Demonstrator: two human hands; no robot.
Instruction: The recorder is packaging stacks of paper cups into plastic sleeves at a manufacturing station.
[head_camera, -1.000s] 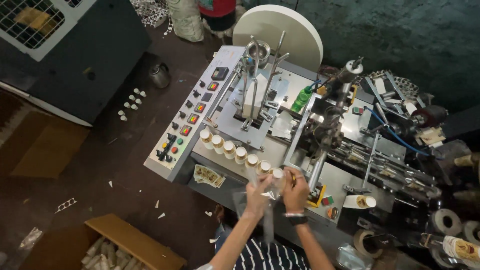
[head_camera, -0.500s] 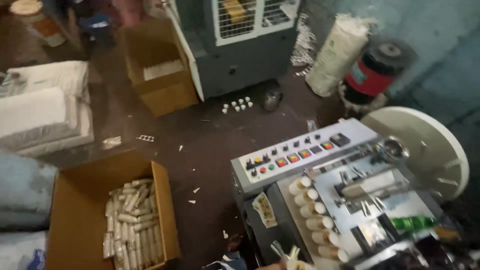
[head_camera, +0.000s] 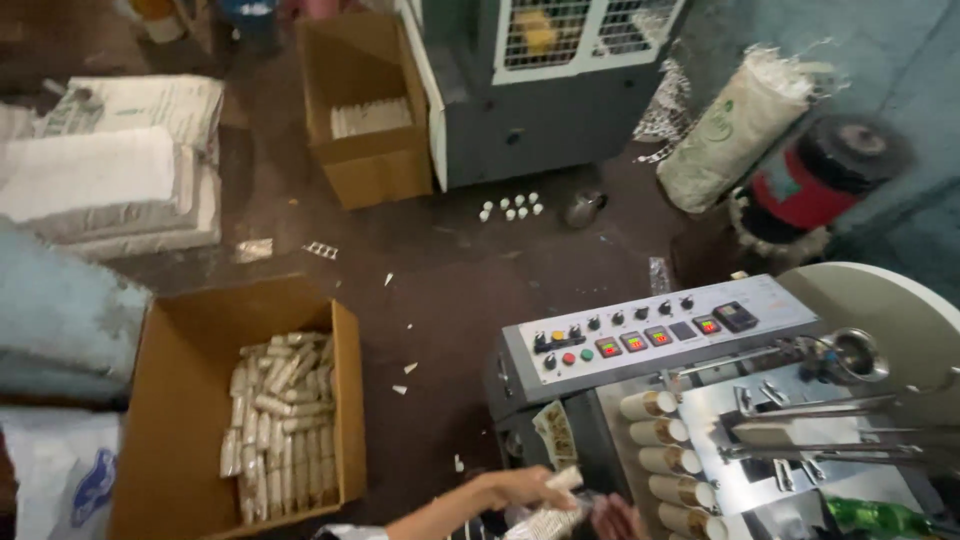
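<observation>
The cardboard box (head_camera: 180, 400) is showing plain brown, its wrapped cup stacks (head_camera: 280, 425) looking white. The control panel (head_camera: 650, 335) is glowing grey with red and green buttons.

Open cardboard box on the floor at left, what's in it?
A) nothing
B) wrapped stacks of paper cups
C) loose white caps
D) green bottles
B: the cardboard box holds many clear-wrapped stacks of paper cups lying on their sides, piled against its right wall.

A small factory workshop: a grey metal machine with a button control panel (head_camera: 640, 335) at four o'clock, brown cardboard boxes of wrapped white stacks (head_camera: 285, 420) at eight, stuffed white sacks (head_camera: 110, 185) on the dirty dark floor (head_camera: 450, 260).
</observation>
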